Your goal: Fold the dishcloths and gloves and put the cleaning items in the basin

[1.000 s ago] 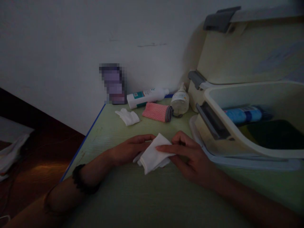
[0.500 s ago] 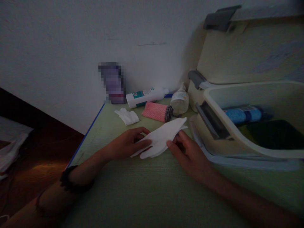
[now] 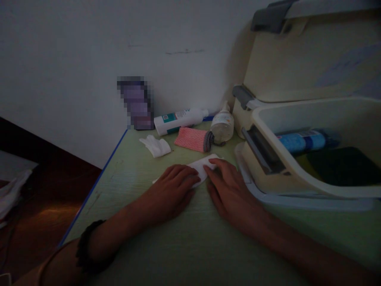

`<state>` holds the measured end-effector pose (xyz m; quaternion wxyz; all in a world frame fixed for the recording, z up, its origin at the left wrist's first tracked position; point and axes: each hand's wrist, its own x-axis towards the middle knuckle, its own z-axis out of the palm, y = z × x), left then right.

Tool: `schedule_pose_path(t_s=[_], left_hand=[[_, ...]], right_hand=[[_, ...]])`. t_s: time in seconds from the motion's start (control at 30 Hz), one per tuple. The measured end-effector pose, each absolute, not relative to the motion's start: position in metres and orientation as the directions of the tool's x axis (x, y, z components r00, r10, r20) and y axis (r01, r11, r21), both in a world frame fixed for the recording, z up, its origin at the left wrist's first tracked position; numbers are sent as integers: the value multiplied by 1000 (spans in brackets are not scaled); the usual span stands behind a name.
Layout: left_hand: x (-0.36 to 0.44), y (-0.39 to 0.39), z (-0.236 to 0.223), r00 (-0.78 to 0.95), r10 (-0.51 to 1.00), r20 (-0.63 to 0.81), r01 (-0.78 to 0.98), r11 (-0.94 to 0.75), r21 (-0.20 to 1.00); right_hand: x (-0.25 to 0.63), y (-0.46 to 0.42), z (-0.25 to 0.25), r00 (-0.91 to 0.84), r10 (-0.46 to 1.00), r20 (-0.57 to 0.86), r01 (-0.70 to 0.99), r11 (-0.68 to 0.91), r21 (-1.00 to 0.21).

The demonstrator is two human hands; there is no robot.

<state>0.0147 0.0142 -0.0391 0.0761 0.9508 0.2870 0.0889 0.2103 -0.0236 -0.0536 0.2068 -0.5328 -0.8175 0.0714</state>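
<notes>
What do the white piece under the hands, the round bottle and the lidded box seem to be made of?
White piece: probably thin matte fabric, maybe paper; it lies flat without shine.
Round bottle: likely smooth plastic, maybe glass; the body looks see-through.
Lidded box: apparently rigid, smooth plastic, by its rounded, moulded rim.

In dim light, we see a shadow on the wall (image 3: 178,24) beside the raised lid (image 3: 297,67), a faint glint on the floor (image 3: 61,213) and coarse pixels masking a phone (image 3: 136,104).

Left hand (image 3: 175,188) and right hand (image 3: 232,188) angle inward, palms down, loosely bent.
</notes>
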Motion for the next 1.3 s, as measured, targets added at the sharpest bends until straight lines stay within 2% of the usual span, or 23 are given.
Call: schedule_pose_path(t_s=[0.07,0.13,0.27,0.4,0.6,0.83,0.97,1.3], left_hand=[[12,18,-38,836,536,119,514,-840,170],[7,24,-36,842,525,125,506,-848,157],[-3,34,-31,831,532,165,502,-844,191],[-6,39,-30,810,561,171,523,-823,221],[-7,42,-31,851,481,213,444,-874,200],[-7,43,-31,825,465,321,422,-885,199],[-8,42,-31,801,462,381,409,-886,216],[-6,40,-26,892,407,197,359,-903,237]], right_hand=[[212,-21,-52,-397,891,222,841,449,-301],[214,-18,-48,-425,883,201,825,469,-315],[216,-17,-42,-437,878,195,808,478,-346],[216,-18,-42,-458,868,193,809,496,-315],[218,-17,-44,-450,870,202,825,491,-280],[218,-17,-43,-427,876,225,795,483,-367],[217,-18,-42,-417,871,259,786,489,-377],[218,-18,-43,-457,862,219,818,504,-277]])
